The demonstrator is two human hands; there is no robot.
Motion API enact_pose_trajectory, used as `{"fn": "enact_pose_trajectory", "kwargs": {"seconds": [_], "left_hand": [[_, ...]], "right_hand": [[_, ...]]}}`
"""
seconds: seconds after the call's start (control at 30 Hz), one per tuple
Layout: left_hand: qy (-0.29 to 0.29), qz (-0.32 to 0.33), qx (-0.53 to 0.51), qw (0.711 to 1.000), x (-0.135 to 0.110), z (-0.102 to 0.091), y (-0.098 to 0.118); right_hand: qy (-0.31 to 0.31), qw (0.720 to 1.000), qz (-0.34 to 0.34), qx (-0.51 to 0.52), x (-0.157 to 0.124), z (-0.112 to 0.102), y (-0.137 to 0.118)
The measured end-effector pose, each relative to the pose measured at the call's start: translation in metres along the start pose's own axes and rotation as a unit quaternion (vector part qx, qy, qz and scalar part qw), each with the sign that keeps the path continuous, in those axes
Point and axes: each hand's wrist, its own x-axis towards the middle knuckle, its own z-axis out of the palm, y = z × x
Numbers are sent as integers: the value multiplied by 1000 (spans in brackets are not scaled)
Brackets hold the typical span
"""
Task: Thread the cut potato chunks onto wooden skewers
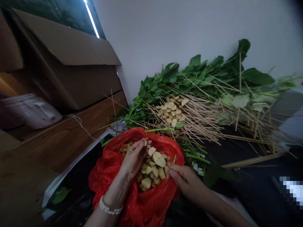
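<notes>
Over a red plastic bag (101, 171), my left hand (136, 156) pinches a small slice of potato (145, 142) between thumb and fingertips. Bag contents are cut potato pieces (146, 183), pale inside, some with brown skin. My right hand (181, 176) is closed at the bag's right side, its fingers pinched on a skewer. Potato slices (159, 159) sit in a row from those fingers towards my left hand; the stick itself is mostly hidden by them. A white beaded bracelet (110, 208) circles my left wrist.
Behind the bag lie bundled bamboo skewers (201, 118), several loaded with potato slices (172, 110). Leafy greens (170, 75) are heaped along the white wall (177, 28). Pale leaf skewers (251, 101) lie at right. A cardboard box (92, 82) and white tub (33, 110) stand left.
</notes>
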Motion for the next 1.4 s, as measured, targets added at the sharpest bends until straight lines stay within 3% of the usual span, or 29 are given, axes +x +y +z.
{"fn": "enact_pose_trajectory", "kwargs": {"seconds": [0.23,0.73,1.13,1.27,1.4], "left_hand": [[3,2,0,1000,-1,2,-4],[7,-2,10,1000,-5,7,-9],[16,14,2,1000,-5,7,-4],[36,30,-6,999,-2,7,-3],[6,40,-3,999,-3,6,-9]], "right_hand": [[25,998,7,-63,0,4,-6],[19,998,26,-56,2,8,-7],[14,999,-9,-27,6,2,-13],[27,995,0,-96,-3,-7,-22],[65,973,-11,-220,-18,-23,-22]]}}
